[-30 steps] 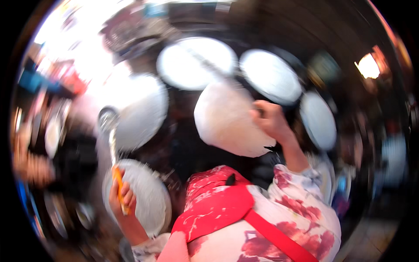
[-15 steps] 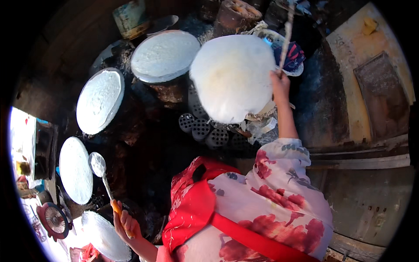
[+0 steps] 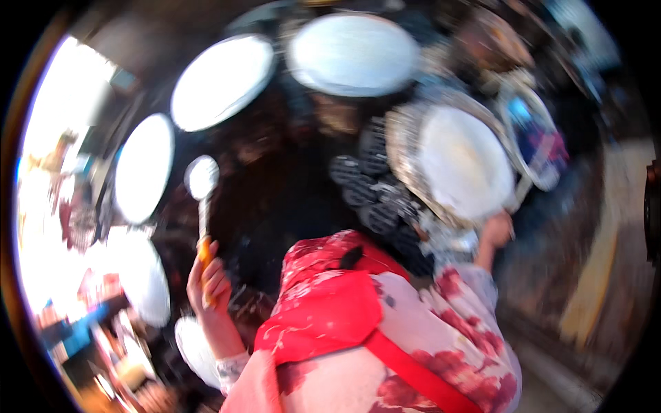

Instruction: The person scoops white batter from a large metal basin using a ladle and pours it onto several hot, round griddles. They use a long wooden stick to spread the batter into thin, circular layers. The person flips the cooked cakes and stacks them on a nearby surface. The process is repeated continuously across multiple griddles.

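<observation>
My left hand (image 3: 210, 282) is closed round the orange handle of a ladle (image 3: 202, 177), whose round bowl is coated white. The ladle points upward, apart from the griddles. To the right, a round white pancake (image 3: 465, 162) lies on a pale woven tray (image 3: 406, 158) with a ragged edge. My right hand (image 3: 497, 230) is at the near right edge of the pancake and tray; its fingers are smeared by motion. No stick shows clearly in it. Several round griddles curve round the left and far side, including one at the far middle (image 3: 353, 55), all covered in white.
Perforated coal briquettes (image 3: 377, 217) are piled left of the tray. A white basket (image 3: 544, 180) with blue and purple things stands beyond it on the right. A rusty cylinder (image 3: 492, 41) is at the far right. Bright daylight fills the left side.
The view has swung left. The large pancake, lifted beside my right hand, now lies on the tray. The stick in that hand no longer shows. My left hand still grips the ladle.
</observation>
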`<state>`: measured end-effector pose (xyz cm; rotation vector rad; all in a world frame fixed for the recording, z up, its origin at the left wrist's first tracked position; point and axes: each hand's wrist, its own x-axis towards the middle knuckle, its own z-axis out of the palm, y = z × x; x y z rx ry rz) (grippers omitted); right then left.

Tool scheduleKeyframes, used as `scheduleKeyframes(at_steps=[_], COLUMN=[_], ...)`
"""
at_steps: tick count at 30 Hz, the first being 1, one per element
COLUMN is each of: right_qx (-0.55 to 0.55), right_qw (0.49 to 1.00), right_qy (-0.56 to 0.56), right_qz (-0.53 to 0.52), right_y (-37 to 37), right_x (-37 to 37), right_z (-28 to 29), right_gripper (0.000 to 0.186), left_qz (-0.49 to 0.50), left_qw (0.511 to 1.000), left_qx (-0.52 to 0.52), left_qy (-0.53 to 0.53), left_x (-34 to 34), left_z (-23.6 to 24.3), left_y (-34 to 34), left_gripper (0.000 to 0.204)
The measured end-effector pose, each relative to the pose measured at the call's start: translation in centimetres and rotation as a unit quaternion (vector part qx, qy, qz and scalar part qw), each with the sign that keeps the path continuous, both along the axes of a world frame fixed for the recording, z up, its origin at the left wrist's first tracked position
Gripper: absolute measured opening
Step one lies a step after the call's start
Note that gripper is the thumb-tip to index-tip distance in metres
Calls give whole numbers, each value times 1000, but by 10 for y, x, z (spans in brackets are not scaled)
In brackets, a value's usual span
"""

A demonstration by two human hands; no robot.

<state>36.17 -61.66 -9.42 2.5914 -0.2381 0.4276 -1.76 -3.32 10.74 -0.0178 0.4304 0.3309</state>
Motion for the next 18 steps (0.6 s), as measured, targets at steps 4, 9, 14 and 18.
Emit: scheduleKeyframes(at_steps=[4,9,14,18], right_qx=[373,399,396,403], right_qw=[924,745,515,423], right_qy=[-10,286,445,602], right_qz=[84,451,617,544], right_y=[116,344,504,585], right_x=[19,-27,-144,-231], right_z=[61,72,83,53], right_gripper=[42,35,26,25], left_qz=[65,163,125,246], left_qw=[998,962,649,868], left_qx=[13,92,444,235], left_qy=[17,199,605,362], left_x=[-22,-81,-126,-170], left_z=[-5,3,-12,-11], left_y=[-8,-29,-20,34], left_gripper=[41,34,27,28])
